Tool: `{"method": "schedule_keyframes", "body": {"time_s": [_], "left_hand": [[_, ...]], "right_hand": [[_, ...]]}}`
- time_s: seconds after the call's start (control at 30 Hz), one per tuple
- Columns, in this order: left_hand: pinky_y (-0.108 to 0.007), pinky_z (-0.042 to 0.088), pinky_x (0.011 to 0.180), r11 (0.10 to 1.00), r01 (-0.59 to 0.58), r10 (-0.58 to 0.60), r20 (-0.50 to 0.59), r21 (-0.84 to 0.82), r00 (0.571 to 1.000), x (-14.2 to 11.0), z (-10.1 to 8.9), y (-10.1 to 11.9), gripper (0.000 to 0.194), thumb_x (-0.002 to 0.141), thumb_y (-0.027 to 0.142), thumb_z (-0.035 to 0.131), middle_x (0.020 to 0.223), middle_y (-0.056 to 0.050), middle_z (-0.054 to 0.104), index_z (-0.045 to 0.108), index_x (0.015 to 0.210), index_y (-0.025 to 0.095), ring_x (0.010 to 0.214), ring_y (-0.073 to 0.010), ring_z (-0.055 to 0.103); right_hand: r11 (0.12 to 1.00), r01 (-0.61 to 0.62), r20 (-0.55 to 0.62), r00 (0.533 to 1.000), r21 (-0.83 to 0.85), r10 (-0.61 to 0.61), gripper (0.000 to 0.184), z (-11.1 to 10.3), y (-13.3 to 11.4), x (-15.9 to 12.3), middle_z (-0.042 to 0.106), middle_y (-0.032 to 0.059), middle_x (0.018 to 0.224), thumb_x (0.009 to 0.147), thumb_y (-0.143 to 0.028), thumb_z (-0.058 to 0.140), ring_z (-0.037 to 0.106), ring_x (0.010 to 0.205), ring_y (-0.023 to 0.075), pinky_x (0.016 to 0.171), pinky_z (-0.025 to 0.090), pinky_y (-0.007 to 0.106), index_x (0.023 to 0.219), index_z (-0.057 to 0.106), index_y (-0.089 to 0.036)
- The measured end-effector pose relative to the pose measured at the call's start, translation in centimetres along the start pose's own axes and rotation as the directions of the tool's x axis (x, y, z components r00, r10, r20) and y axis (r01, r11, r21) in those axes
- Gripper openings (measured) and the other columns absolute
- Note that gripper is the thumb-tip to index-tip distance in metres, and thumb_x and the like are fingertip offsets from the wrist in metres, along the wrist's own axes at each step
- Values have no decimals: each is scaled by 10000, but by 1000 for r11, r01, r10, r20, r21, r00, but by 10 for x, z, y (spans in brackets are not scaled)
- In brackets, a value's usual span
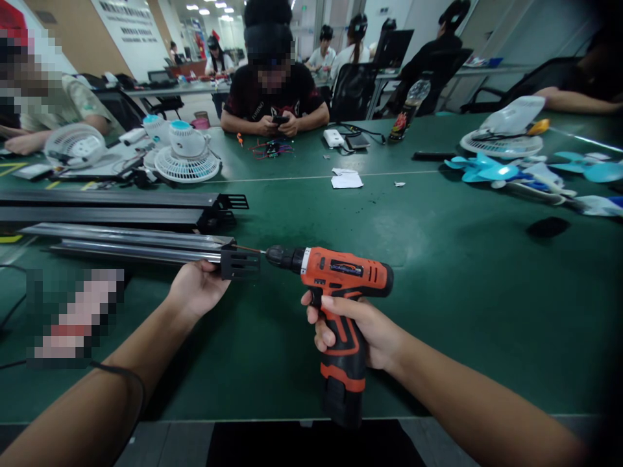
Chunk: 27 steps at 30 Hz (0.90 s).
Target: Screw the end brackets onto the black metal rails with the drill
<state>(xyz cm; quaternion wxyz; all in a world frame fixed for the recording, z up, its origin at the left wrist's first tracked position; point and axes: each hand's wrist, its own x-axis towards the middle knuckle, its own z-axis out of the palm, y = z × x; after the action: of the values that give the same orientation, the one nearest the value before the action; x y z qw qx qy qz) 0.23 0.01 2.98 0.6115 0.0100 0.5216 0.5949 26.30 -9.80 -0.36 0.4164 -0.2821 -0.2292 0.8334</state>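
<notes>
I see the orange cordless drill (335, 275) held level just above the green surface (462, 292), its bit pointing left and touching the black slotted end bracket (239, 262) of a long metal rail (131, 245). My right hand (353, 327) grips the drill's handle, fingers (324, 337) wrapped tight around it, the index finger across the trigger area. My left hand (197, 285) is closed on the rail right beside the bracket, thumb side up, pinning it near the front edge of the surface. A second, darker rail (102, 207) lies parallel just behind the first, with its own black bracket at the right end. Beyond these, to the left, small white desk fans (187, 155) sit in a cluster. Across the surface a person in a black shirt (272, 97) holds a phone in both hands. A folded paper scrap (346, 179) lies near the middle, and blue fan blades (481, 168) and white fan parts lie at the far right.
</notes>
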Motion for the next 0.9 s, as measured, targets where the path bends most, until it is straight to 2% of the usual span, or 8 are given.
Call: {"method": "schedule_keyframes", "body": {"time_s": [0.1,0.23,0.4,0.63,0.9], "left_hand": [[-258,614,556,1000,-5,5,11,3,1000,0,0,0,598,550,-50,391,739,-19,677,664,1028,185,657,-199,721],[-268,624,576,1000,0,0,36,-4,999,2,-2,-1,649,532,-42,402,852,-50,743,666,1083,176,670,-201,730],[-281,634,593,1000,-9,9,28,-1,1000,2,-2,0,603,545,-56,393,870,-56,750,656,1035,178,658,-198,731],[-276,622,583,1000,11,-12,22,14,1000,2,-2,1,497,569,-68,389,836,-67,748,635,912,195,685,-219,746],[-284,625,571,1000,3,-4,32,6,999,3,-2,0,562,582,-50,387,843,-78,757,674,1014,165,668,-221,746]], "right_hand": [[1000,-11,-36,999,18,12,420,1,-2,0,752,28,795,780,-451,927,641,518,97,559,602,263,997,762,-130],[998,-47,-97,994,31,50,507,3,-4,0,736,20,749,752,-584,911,647,515,106,561,599,268,928,746,-137],[999,-53,-166,985,11,54,510,6,-4,-1,696,6,644,745,-584,904,644,505,123,555,588,274,900,753,-122],[998,-65,-207,976,-12,62,489,7,-5,-3,693,29,620,772,-583,851,642,496,144,545,572,299,830,751,-108],[995,-93,-245,966,-22,85,499,9,-7,-4,702,42,631,779,-590,840,654,499,149,562,568,301,825,754,-101]]}}
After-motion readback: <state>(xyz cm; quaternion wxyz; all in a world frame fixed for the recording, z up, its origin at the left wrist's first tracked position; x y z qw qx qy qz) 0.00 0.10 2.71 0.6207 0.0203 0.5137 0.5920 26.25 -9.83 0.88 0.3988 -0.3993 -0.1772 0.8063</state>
